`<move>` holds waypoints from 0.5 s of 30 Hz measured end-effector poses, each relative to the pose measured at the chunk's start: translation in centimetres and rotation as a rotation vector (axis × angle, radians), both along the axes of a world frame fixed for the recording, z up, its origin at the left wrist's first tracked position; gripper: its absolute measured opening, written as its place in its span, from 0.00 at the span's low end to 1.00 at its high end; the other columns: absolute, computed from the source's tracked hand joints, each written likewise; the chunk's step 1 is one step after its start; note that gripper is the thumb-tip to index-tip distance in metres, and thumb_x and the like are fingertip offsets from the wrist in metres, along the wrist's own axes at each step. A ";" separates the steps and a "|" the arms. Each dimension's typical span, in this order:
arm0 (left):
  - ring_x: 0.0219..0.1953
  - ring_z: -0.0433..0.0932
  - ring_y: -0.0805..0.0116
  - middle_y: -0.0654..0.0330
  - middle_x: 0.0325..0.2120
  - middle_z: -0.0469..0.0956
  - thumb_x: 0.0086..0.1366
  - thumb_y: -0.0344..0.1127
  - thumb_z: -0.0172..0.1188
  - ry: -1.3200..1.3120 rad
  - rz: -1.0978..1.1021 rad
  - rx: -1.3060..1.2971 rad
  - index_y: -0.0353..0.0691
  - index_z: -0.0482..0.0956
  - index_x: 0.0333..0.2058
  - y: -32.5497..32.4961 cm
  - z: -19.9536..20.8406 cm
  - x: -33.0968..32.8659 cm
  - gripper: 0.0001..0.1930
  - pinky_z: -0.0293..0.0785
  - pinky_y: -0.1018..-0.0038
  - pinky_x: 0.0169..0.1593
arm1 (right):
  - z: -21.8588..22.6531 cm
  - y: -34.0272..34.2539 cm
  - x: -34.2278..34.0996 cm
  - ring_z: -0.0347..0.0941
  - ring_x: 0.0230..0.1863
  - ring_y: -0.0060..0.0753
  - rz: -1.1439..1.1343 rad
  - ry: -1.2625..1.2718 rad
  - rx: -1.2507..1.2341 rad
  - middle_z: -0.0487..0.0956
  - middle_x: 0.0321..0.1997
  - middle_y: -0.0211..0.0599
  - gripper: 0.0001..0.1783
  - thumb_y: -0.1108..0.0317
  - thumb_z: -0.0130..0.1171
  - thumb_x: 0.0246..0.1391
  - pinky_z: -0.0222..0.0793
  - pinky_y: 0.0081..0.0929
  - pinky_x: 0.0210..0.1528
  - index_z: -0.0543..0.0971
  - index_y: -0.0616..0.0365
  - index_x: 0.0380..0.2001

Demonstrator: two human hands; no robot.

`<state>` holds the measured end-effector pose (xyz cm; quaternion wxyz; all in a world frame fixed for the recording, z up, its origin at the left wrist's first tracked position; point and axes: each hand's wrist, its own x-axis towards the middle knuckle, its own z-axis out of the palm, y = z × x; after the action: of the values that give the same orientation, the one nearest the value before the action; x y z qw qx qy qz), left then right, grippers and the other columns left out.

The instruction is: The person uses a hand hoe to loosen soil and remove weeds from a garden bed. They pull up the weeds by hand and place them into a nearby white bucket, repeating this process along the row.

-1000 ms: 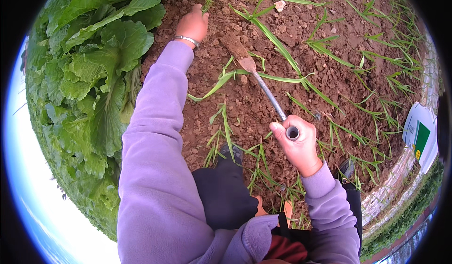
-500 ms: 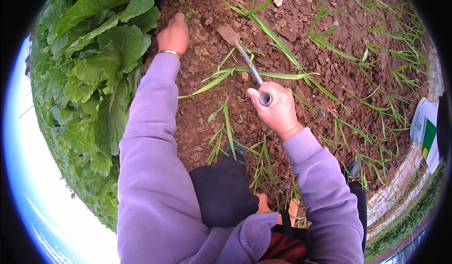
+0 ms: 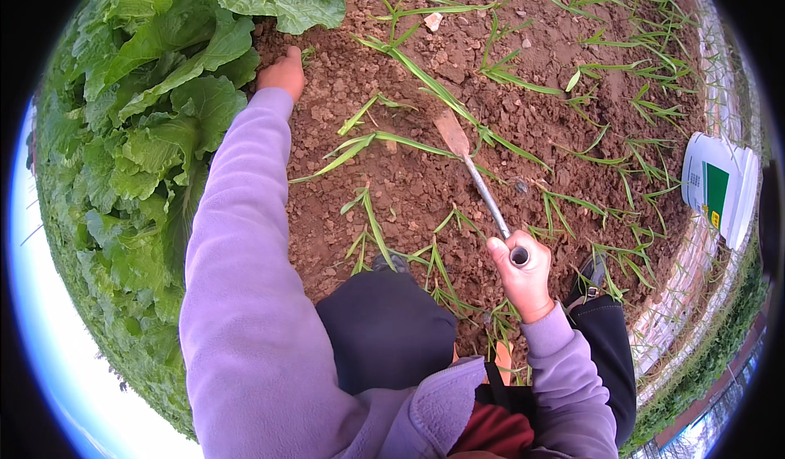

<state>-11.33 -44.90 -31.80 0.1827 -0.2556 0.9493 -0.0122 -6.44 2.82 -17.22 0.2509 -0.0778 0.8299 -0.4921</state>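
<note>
My left hand (image 3: 282, 74) is low at the soil beside the leafy cabbage plants (image 3: 188, 107). Its fingers are curled in and partly hidden, with a small green sprig (image 3: 307, 52) at the fingertips; whether they grip it is unclear. My right hand (image 3: 527, 275) is closed round the hollow metal handle of a narrow garden trowel (image 3: 477, 179). The trowel's flat, soil-stained blade points away from me, close to the long strap-leaved plants (image 3: 446, 91). A cut-looking leaf blade (image 3: 352, 148) lies on the soil left of the trowel.
Brown crumbly soil (image 3: 327, 222) carries several strap-leaved seedlings, some right by my feet. A white bucket (image 3: 748, 189) with a green label stands at the right by a pale brick edging (image 3: 675, 312). A pale stone (image 3: 432, 21) lies at the far side.
My right hand has drawn the trowel back toward me and to the right, away from the leaves its blade was at. My left hand stays low beside the cabbage. The view has shifted.
</note>
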 end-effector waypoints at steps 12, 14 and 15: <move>0.44 0.78 0.44 0.40 0.44 0.76 0.66 0.31 0.39 -0.074 -0.002 -0.014 0.36 0.60 0.51 -0.5 -0.1 -0.7 0.15 0.74 0.52 0.46 | -9.2 -7.0 -3.0 0.53 0.18 0.11 -0.336 -0.102 -0.183 0.63 0.16 0.16 0.19 0.67 0.63 0.55 0.52 0.18 0.18 0.67 0.53 0.14; 0.44 0.78 0.44 0.40 0.43 0.77 0.66 0.31 0.38 -0.082 0.001 0.009 0.36 0.60 0.50 -0.5 0.0 -0.8 0.14 0.74 0.52 0.46 | -9.8 -8.4 -3.8 0.55 0.16 0.11 -0.574 -0.419 -0.412 0.65 0.16 0.18 0.17 0.67 0.62 0.55 0.51 0.18 0.17 0.68 0.52 0.16; 0.44 0.78 0.44 0.40 0.43 0.77 0.66 0.31 0.38 -0.087 0.007 0.023 0.36 0.61 0.49 -0.5 0.1 -0.8 0.14 0.74 0.52 0.46 | -10.0 -8.8 -4.3 0.55 0.15 0.12 -0.606 -0.445 -0.467 0.65 0.16 0.19 0.17 0.66 0.62 0.55 0.52 0.18 0.16 0.68 0.52 0.17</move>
<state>-12.13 -45.39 -31.75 0.2267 -0.2560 0.9396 -0.0119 -10.74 -5.94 -27.20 0.2438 0.2222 0.6076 -0.7225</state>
